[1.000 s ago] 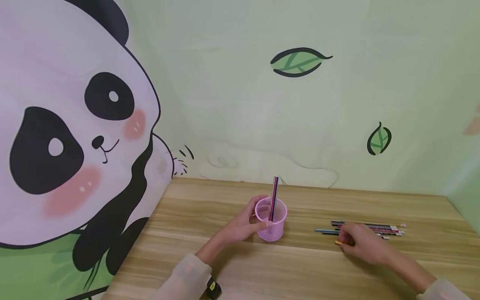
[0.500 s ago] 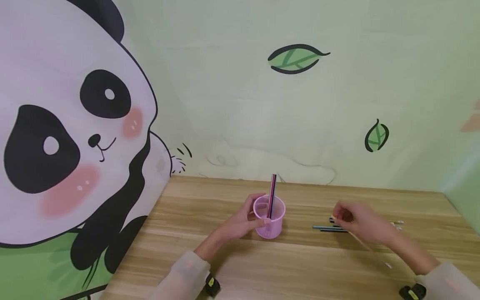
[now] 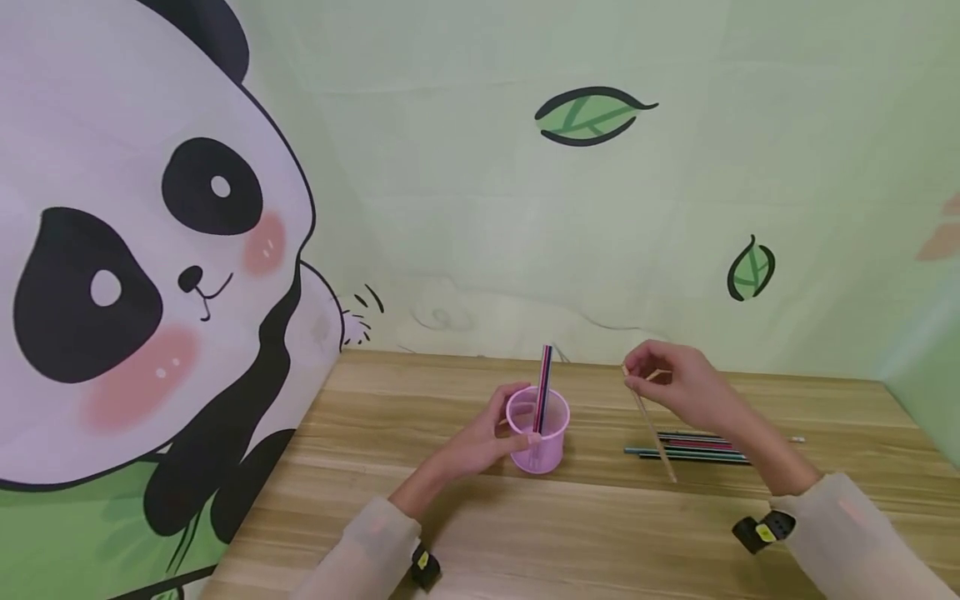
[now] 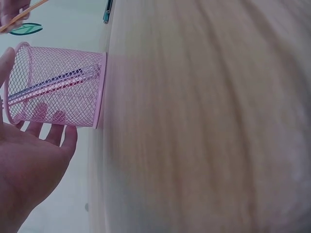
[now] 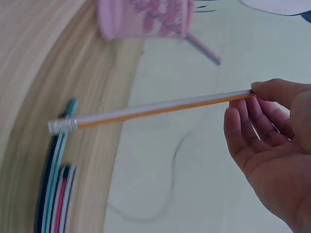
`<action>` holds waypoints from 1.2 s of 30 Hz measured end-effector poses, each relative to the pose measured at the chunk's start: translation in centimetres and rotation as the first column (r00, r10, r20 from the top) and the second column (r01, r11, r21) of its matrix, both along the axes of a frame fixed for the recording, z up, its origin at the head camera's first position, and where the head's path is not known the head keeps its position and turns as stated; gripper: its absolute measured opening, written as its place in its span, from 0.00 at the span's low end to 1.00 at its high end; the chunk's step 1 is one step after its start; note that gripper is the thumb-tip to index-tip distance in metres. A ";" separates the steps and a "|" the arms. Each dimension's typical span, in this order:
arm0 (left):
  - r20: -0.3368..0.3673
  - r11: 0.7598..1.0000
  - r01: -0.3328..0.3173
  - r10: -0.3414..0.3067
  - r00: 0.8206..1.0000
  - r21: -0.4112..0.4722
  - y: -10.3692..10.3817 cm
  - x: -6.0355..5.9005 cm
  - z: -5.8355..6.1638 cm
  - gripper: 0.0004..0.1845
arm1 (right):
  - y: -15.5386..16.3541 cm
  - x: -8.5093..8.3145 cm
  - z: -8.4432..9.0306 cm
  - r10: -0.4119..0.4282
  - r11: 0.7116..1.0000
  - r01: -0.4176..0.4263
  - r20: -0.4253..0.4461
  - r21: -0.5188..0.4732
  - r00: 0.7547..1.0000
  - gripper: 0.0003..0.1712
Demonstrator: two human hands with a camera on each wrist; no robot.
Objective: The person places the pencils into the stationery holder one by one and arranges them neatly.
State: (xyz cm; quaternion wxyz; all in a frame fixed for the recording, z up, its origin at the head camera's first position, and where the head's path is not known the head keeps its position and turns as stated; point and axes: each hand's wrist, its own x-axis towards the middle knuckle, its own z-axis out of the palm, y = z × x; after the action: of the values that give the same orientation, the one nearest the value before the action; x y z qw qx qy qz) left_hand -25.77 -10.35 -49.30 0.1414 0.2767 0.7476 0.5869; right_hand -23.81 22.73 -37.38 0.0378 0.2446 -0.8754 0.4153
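A pink mesh pencil cup (image 3: pixel 551 458) stands on the wooden table (image 3: pixel 570 533), holding a few striped pencils (image 3: pixel 546 367) that lean against its rim. My left hand (image 3: pixel 480 446) grips the cup's side, thumb at the front by the rim and fingers around the back; the left wrist view shows the mesh wall (image 4: pixel 63 104) against those fingers. To the right of the cup, my right hand (image 3: pixel 686 387) is raised and pinches an orange-and-white pencil (image 5: pixel 160 107) near one end. Its pale eraser end (image 5: pixel 62 126) hangs down, overlapping the pencils on the table.
Several dark striped pencils (image 3: pixel 697 454) lie in a loose bundle on the table under my right forearm. Behind the table rises a pale green wall (image 3: pixel 465 208) with printed leaves, and a large panda picture (image 3: pixel 225 333) covers the left side.
My right hand has lifted the orange-and-white pencil off the table and carried it up and leftward, closer to the cup. The left hand keeps its grip on the cup.
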 end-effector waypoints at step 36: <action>-0.017 1.000 0.002 -0.001 1.000 0.015 0.1 -0.2 -0.1 0.43 | -5.9 -2.6 1.0 -0.040 0.882 0.016 -0.040 -0.471 0.998 0.09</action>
State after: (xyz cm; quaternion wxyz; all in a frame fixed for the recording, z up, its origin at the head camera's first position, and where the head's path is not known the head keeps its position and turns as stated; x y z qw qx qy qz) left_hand -25.95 -10.24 -49.42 0.1334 0.2832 0.7441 0.5901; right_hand -26.39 16.85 -36.34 0.1233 0.2255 -0.7508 0.6085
